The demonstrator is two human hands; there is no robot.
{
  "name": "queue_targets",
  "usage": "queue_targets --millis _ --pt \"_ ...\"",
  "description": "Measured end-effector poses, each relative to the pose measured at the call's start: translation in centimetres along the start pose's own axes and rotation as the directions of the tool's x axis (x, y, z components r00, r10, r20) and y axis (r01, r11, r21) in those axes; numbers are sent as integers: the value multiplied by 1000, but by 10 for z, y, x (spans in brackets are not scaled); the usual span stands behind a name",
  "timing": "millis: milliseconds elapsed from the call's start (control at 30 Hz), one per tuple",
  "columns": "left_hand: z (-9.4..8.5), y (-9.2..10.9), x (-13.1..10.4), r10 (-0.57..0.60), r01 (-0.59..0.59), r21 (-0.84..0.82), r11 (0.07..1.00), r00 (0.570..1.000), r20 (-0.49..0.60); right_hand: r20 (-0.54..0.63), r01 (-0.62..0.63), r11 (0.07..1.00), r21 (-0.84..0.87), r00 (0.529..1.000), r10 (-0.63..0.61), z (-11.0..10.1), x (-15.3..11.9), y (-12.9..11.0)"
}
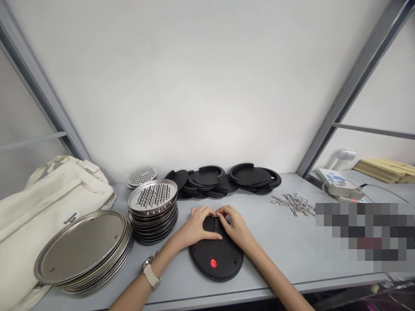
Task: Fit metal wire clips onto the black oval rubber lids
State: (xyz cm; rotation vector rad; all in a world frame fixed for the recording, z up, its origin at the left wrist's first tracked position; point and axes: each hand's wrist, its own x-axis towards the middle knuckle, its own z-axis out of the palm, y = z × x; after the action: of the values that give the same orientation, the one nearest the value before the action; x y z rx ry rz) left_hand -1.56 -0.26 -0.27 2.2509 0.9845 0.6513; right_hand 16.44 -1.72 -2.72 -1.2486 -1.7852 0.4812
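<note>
A round black plastic base with a red dot lies on the table in front of me, its underside with small feet facing up. My left hand, with a watch on the wrist, grips it at the upper left, thumb stretched across its face and fingers at the far edge. My right hand lies along the upper right side, thumb and fingers closed at the same far edge. A thin metallic glint shows between the fingertips; most of what they pinch is hidden.
Left are a stack of large metal trays, stacked grater discs and a cream cloth bag. Black rings are piled along the wall. Bent wire hooks, a white device and wooden boards lie right.
</note>
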Motion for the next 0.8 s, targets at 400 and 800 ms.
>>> queue_targets --millis 400,800 --pt "7 -7 12 52 -82 -131 988 974 -219 69 -49 986 157 997 38 -9 2 1" --pt "8 -3 10 191 -178 88 980 966 -172 15 -11 998 -55 1000 11 -7 1 2"
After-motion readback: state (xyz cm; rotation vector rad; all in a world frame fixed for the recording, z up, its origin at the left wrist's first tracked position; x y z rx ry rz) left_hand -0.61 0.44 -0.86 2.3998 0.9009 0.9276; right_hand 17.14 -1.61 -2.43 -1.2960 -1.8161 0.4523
